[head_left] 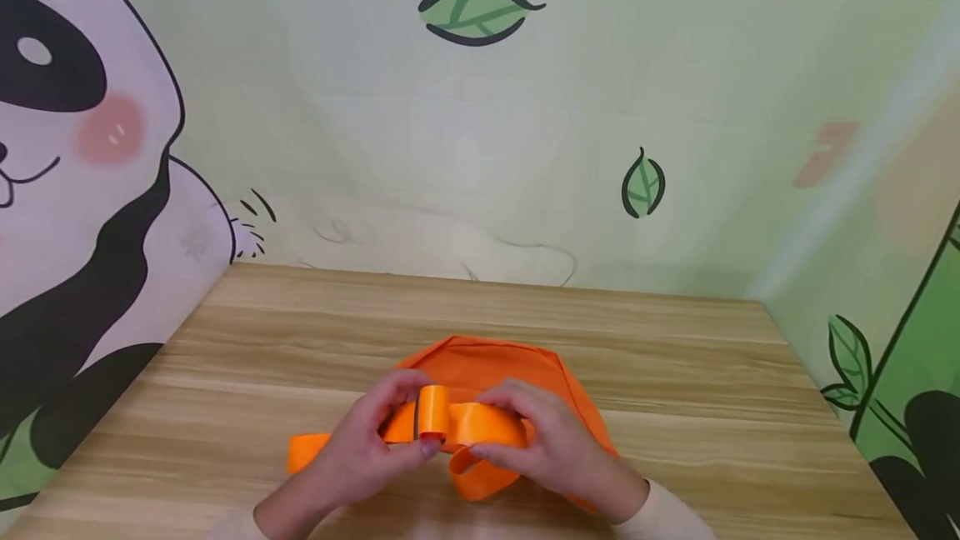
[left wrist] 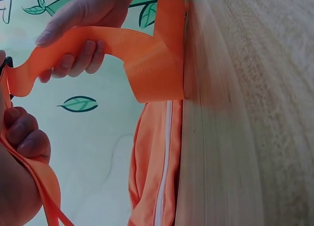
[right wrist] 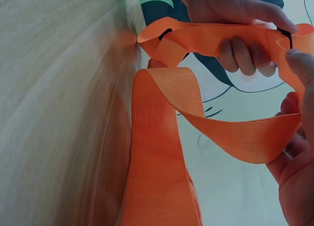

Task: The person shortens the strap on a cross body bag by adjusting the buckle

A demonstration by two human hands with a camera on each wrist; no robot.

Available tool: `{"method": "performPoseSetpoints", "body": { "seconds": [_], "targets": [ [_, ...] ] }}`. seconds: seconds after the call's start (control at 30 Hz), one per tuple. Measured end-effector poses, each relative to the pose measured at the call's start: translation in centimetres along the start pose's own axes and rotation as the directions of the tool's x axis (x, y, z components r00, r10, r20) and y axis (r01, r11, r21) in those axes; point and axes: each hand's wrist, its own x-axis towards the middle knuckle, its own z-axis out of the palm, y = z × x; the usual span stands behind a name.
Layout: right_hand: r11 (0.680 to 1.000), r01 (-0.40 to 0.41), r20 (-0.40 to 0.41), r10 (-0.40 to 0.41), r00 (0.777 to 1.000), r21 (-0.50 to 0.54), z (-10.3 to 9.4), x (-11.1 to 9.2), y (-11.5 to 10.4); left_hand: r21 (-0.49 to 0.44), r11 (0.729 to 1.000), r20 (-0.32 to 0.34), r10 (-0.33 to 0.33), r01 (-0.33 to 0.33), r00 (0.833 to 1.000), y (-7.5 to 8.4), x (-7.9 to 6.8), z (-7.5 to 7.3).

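Observation:
An orange bag [head_left: 498,363] lies on the table, and a white zipper [left wrist: 166,162] runs along its side in the left wrist view. Both hands hold its orange webbing strap [head_left: 487,425] above the near side of the bag. My left hand [head_left: 367,444] grips the strap beside a narrow black buckle [right wrist: 289,38], its thumb at a short folded loop of webbing. My right hand [head_left: 551,438] pinches the strap a little to the right, between thumb and fingers. A slack loop of webbing [right wrist: 255,142] hangs below the right hand. The hands partly hide the buckle.
The bag and hands are over a wood-grain table [head_left: 300,340]. Behind it hangs a pale green cloth backdrop [head_left: 360,148] with a printed panda and leaves, which also borders both sides. A strap end [head_left: 306,451] sticks out left of the left hand.

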Motion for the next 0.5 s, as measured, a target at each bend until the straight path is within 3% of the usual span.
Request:
{"method": "performPoseSetpoints", "body": {
  "seconds": [0.2, 0.5],
  "targets": [
    [1.0, -0.009, -0.004, 0.009, 1.0, 0.006, 0.29, 0.03, -0.2, -0.01, 1.0, 0.038, -0.022, 0.022, 0.999, -0.12, -0.07, -0.02],
    [0.997, -0.048, -0.004, 0.048, 0.999, 0.066, 0.78, -0.03, -0.14, -0.011, 0.999, 0.085, 0.047, -0.046, 0.995, -0.39, -0.05, -0.3]
  ]
}}
